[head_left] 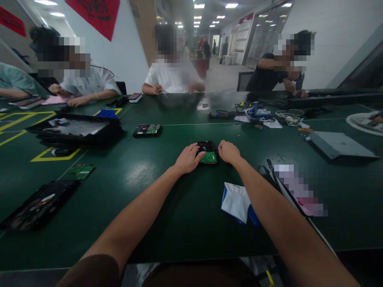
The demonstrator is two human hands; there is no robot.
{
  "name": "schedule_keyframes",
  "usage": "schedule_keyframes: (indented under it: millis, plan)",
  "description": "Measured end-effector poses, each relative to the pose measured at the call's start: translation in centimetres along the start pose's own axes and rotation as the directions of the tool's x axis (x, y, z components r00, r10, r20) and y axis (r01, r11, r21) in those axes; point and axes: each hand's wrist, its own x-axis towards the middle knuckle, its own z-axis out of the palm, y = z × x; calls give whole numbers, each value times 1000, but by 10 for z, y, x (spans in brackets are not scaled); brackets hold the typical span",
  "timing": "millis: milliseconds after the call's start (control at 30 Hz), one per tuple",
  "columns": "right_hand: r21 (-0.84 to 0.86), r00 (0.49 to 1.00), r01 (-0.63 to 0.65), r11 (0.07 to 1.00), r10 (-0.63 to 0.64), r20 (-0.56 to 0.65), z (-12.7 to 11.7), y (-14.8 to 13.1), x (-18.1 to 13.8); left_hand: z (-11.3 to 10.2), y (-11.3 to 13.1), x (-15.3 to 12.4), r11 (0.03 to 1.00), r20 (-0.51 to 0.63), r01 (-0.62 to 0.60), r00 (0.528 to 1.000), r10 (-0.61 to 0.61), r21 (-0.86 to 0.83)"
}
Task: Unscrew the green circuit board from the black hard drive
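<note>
A hard drive (pixel 208 148) with a green circuit board lies flat on the dark green table in front of me. My left hand (pixel 189 158) holds its left side, the thumb over the green board and the fingers along the far left edge. Just off the drive's right edge is my right hand (pixel 229 152), its fingers curled closed. Whether anything is inside those fingers is hidden. Nearer to me, a white and blue folded packet (pixel 235 199) lies partly under my right forearm.
A second hard drive (pixel 147 130) lies farther left, with black trays (pixel 74 129) beyond it. At near left are a loose circuit board (pixel 83 171) and a dark casing (pixel 42 203). A grey metal box (pixel 342 144) and cables (pixel 259 113) sit right. People sit across the table.
</note>
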Motion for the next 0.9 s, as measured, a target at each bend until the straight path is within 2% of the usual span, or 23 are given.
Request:
schedule_keyframes:
  millis: [100, 167, 267, 533, 667, 900]
  plan:
    - [-14, 1000, 26, 1000, -26, 10, -2, -2, -9, -9, 2, 1, 994, -71, -29, 997, 37, 108]
    - [-21, 999, 35, 999, -36, -4, -4, -2, -17, -16, 6, 1, 983, -67, -30, 997, 43, 180]
    - [-25, 998, 45, 999, -46, -38, -6, 0, -30, -27, 11, 0, 965, -32, 22, 999, -14, 261]
    - [-58, 988, 34, 998, -42, -148, -13, 4, -52, -41, 15, 0, 935, 20, 236, 968, -250, 264]
    - [-31, 988, 25, 999, -29, -149, -17, 6, -51, -40, 14, 0, 935, 42, 261, 959, -279, 239]
    - [23, 997, -4, 1000, 6, -71, -21, 3, -53, -37, 13, -2, 930, 0, 280, 958, -288, 239]
